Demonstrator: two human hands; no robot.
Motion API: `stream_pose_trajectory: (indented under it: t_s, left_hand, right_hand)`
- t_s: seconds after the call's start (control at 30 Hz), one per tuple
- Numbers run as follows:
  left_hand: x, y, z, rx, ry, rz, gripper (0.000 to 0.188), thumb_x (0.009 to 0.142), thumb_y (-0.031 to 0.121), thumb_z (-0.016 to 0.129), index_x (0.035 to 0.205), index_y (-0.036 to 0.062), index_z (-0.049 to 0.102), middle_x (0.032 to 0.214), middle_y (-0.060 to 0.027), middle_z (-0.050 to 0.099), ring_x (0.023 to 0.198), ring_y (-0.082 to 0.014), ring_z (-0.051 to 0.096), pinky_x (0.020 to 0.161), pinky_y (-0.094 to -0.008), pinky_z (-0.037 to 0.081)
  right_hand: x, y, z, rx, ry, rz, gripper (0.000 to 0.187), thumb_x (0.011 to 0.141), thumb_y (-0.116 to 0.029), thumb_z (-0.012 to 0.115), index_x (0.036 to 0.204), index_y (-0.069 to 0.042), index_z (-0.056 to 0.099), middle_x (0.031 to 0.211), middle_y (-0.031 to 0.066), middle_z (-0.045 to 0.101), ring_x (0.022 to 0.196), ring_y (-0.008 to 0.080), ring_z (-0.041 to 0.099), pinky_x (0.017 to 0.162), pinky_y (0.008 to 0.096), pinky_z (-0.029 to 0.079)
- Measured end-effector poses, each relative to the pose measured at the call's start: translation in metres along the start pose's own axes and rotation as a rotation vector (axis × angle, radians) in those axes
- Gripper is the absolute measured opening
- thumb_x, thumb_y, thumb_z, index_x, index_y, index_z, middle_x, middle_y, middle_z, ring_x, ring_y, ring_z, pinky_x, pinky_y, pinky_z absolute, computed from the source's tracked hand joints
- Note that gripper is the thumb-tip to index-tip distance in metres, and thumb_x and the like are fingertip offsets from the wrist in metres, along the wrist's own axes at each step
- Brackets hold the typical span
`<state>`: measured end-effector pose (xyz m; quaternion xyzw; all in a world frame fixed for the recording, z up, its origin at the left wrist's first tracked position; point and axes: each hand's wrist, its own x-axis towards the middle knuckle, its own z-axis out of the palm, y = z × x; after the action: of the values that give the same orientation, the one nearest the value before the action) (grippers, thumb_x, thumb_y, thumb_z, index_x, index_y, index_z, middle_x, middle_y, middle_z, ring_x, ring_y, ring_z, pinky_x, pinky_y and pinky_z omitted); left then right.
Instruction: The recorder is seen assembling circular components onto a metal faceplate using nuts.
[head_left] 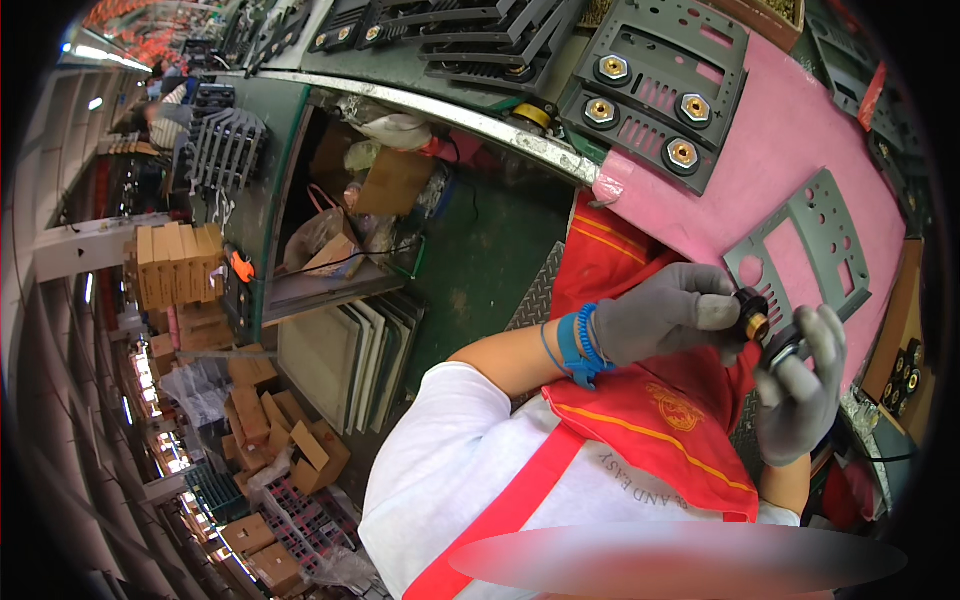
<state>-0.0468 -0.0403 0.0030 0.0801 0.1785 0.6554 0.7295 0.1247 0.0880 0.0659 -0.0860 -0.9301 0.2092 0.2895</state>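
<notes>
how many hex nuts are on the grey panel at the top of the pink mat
4: an upper-left nut, a lower-left nut, an upper-right nut and a lower-right nut, all in plain view.

Brown cartons [180,268] are stacked at left, with opened boxes [318,458] clustered nearby. Pale boards [318,370] are lined up beside a green floor [475,255], and plastic bags [308,245] are crowded into an open compartment [325,294].

Across my white shirt [450,440], low and right of centre in the frame, runs a row of dark capitals, partly covered by my red apron [600,395]. The apron carries a gold emblem [676,408]. Marks on the cartons [180,268] at left are too small to read.
</notes>
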Motion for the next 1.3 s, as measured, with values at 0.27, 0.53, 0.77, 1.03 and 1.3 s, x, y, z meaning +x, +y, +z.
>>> stream_pose_trajectory:
  t_s: [0.27, 0.53, 0.77, 1.03, 1.3]
  left_hand:
    - [0.005, -0.041, -0.073, 0.164, 0.083, -0.147, 0.029, 0.094, 0.022, 0.059, 0.108, -0.0031, 0.059, 0.101, -0.014, 0.063, 0.09, -0.0235, 0.064, 0.085, -0.038, 0.052]
    - [0.018, -0.05, -0.076, 0.005, -0.069, -0.248, 0.04, 0.095, 0.032, 0.061, 0.121, 0.0022, 0.057, 0.111, -0.0101, 0.061, 0.095, -0.0219, 0.062, 0.083, -0.0374, 0.052]
    - [0.022, -0.05, -0.101, 0.264, -0.169, -0.317, 0.046, 0.095, 0.034, 0.061, 0.127, 0.0012, 0.052, 0.116, -0.0121, 0.061, 0.101, -0.0233, 0.062, 0.085, -0.0402, 0.052]
    - [0.023, -0.046, -0.085, 0.103, -0.132, -0.336, 0.064, 0.094, 0.046, 0.058, 0.136, -0.0011, 0.044, 0.125, -0.0138, 0.057, 0.102, -0.0228, 0.062, 0.09, -0.0357, 0.052]
    - [0.013, -0.029, -0.037, 0.651, -0.108, -0.232, 0.07, 0.095, 0.054, 0.051, 0.138, -0.0008, 0.043, 0.128, -0.0137, 0.056, 0.113, -0.0227, 0.059, 0.097, -0.0366, 0.049]
  right_hand:
    - [-0.019, 0.05, 0.026, -0.087, -0.112, 0.305, 0.02, 0.081, -0.007, 0.069, 0.097, -0.005, 0.058, 0.119, 0.0142, 0.063, 0.102, 0.0349, 0.059, 0.089, 0.0411, 0.045]
    - [-0.031, 0.053, -0.003, 0.041, -0.336, 0.208, 0.029, 0.075, -0.015, 0.075, 0.098, -0.01, 0.059, 0.12, 0.0054, 0.064, 0.096, 0.0288, 0.058, 0.084, 0.0382, 0.045]
    - [-0.049, 0.06, -0.008, 0.038, -0.354, 0.151, 0.031, 0.073, -0.018, 0.077, 0.097, -0.013, 0.058, 0.122, 0.0022, 0.064, 0.104, 0.028, 0.059, 0.086, 0.0398, 0.045]
    - [-0.051, 0.067, -0.011, 0.103, -0.358, 0.09, 0.031, 0.075, -0.02, 0.076, 0.098, -0.011, 0.058, 0.121, 0.0045, 0.064, 0.105, 0.0282, 0.06, 0.088, 0.0399, 0.045]
    - [-0.05, 0.073, -0.015, 0.26, -0.338, 0.065, 0.027, 0.075, -0.015, 0.076, 0.095, -0.01, 0.06, 0.118, 0.0067, 0.065, 0.103, 0.0293, 0.061, 0.088, 0.0404, 0.046]
